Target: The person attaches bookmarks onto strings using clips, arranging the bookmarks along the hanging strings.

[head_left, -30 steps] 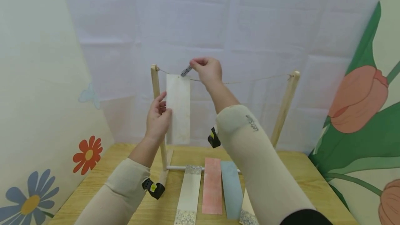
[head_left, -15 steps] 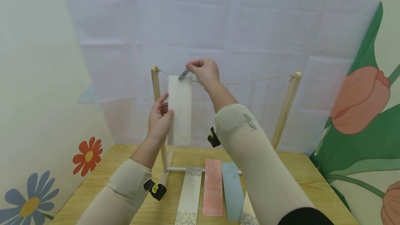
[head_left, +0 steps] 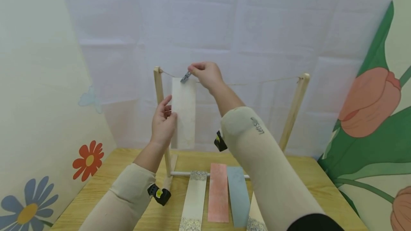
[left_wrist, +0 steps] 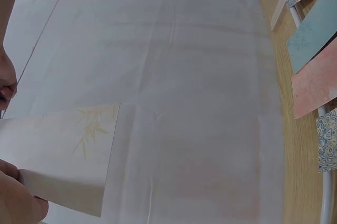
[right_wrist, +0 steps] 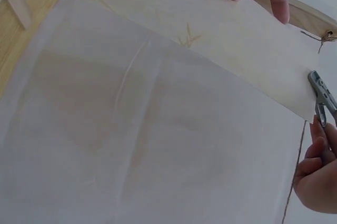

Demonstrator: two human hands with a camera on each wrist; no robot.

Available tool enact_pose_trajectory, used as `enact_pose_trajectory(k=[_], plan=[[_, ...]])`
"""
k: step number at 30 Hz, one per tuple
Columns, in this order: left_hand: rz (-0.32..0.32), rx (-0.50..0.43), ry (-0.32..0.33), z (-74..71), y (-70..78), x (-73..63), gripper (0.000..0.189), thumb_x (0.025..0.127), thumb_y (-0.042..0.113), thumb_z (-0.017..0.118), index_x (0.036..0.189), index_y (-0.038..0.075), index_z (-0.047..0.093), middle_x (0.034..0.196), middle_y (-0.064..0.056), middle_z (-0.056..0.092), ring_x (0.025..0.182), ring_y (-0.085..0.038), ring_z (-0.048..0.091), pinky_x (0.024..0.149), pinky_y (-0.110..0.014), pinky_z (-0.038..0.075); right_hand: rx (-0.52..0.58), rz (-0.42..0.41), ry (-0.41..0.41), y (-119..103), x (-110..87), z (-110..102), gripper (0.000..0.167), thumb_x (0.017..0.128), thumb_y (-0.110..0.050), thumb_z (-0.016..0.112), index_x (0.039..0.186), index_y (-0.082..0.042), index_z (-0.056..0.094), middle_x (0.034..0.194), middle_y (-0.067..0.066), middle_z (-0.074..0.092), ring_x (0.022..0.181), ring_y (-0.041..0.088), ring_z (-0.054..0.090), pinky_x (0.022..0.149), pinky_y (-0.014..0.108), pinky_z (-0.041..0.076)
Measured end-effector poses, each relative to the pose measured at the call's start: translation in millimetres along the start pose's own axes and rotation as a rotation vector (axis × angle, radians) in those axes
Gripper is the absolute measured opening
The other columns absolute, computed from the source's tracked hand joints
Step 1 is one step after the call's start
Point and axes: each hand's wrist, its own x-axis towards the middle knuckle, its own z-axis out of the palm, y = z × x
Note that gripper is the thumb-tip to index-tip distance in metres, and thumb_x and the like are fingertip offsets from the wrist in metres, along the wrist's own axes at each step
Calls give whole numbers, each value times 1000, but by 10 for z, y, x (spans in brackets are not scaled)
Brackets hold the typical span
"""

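Observation:
A long white paper strip (head_left: 183,117) stands upright at the left end of a thin string (head_left: 263,81). Faint yellow bamboo leaves show on the strip (left_wrist: 93,129) in the left wrist view. My left hand (head_left: 163,124) pinches its left edge, thumb in front. At the top edge, my right hand (head_left: 208,76) pinches a grey clothespin (head_left: 185,77) by its handle end. The clothespin (right_wrist: 322,95) overlaps the strip's top edge in the right wrist view, its legs pressed by the fingers. Whether its tips also catch the string cannot be told.
Wooden posts, left (head_left: 158,85) and right (head_left: 293,111), carry the string. Below, a patterned cream strip (head_left: 194,199), a pink strip (head_left: 219,191) and a blue strip (head_left: 238,195) lean on a white rod (head_left: 180,173) over the wooden table (head_left: 308,188). Another strip (head_left: 255,216) is partly hidden.
My right hand has shifted slightly left and down with the clothespin, whose tip now lies lower over the strip's top edge. My left hand still holds the strip in nearly the same place.

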Motion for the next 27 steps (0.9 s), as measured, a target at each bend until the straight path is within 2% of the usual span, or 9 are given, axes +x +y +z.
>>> enact_pose_trajectory(k=[6,11,15,18,21,24,27], plan=[[-14,-5,0,-8,-3,-2,57,95,-5,44,148,17,41,109,-1,45,97,-14,43,74,-13,42,-37,22,-53,1,-6,-6,43,97,-32,61,133,-9,61,135,7,62,128,21,55,108,34,44],[-51,6,-10,-26,-22,-12,57,96,0,47,150,18,38,116,-2,47,98,-11,43,76,-14,43,-61,12,-93,32,-23,-2,46,97,-32,60,136,-8,57,138,8,59,129,22,54,108,33,44],[-55,-4,-42,-33,-28,-34,59,98,0,48,153,16,32,125,-7,46,102,-12,45,79,-12,43,-94,2,-120,52,-35,14,46,97,-32,59,137,-8,57,139,8,59,130,21,53,108,34,44],[-48,-24,-64,-27,-36,-41,62,98,-1,47,154,15,27,136,-13,45,114,-18,47,89,-18,44,-112,-9,-130,63,-44,21,46,97,-32,59,137,-8,57,139,8,59,130,22,53,108,35,44],[-30,-40,-80,-20,-41,-45,65,97,-2,47,156,13,23,151,-16,39,130,-25,42,106,-31,41,-121,-11,-133,72,-51,20,47,97,-33,60,137,-9,56,139,7,59,130,22,53,108,35,44],[-5,-59,-99,-18,-40,-53,68,97,-3,48,157,12,18,161,-12,26,145,-23,29,119,-39,29,-119,-6,-135,79,-54,17,48,97,-33,60,137,-9,56,138,7,59,129,22,54,108,35,44],[2,-91,-119,-15,-40,-64,72,96,-5,47,158,13,13,165,-6,16,150,-21,21,121,-39,25,-113,-3,-140,76,-62,12,50,96,-34,62,138,-9,55,137,7,61,128,21,55,108,35,44]])
